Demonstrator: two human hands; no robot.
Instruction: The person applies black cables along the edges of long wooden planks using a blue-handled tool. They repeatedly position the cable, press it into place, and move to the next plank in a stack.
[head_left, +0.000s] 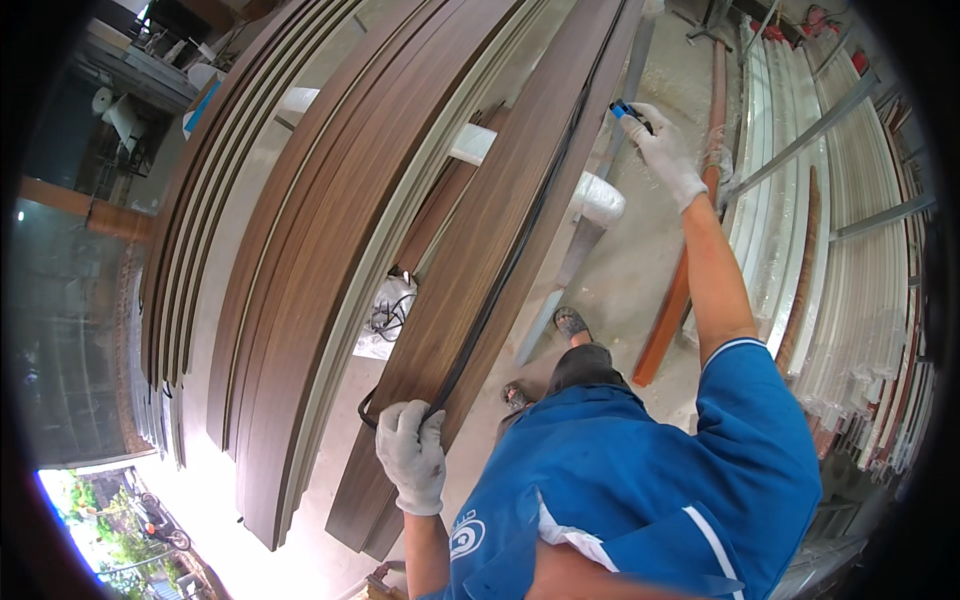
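Note:
A long wood-grain brown profile (490, 235) runs away from me, slightly left of my body. Along its length lies a black flexible strip (510, 268), which looks like a rubber seal. At the near end, my gloved left hand (411, 455) is closed on this strip, and a short loop of it bends out beside the fingers. My gloved right hand (664, 150) is raised to the right of the profile's far part. In it is a small blue-and-black hand tool (626, 110); its working end is too small to make out.
More brown profiles (330, 270) lie side by side to the left. A metal support with a wrapped white end (599, 198) stands under the work. An orange-brown bar (665, 320) rests on the floor at right, beside racks of plastic-wrapped white lengths (860, 250). A plastic bag (392, 308) shows between profiles.

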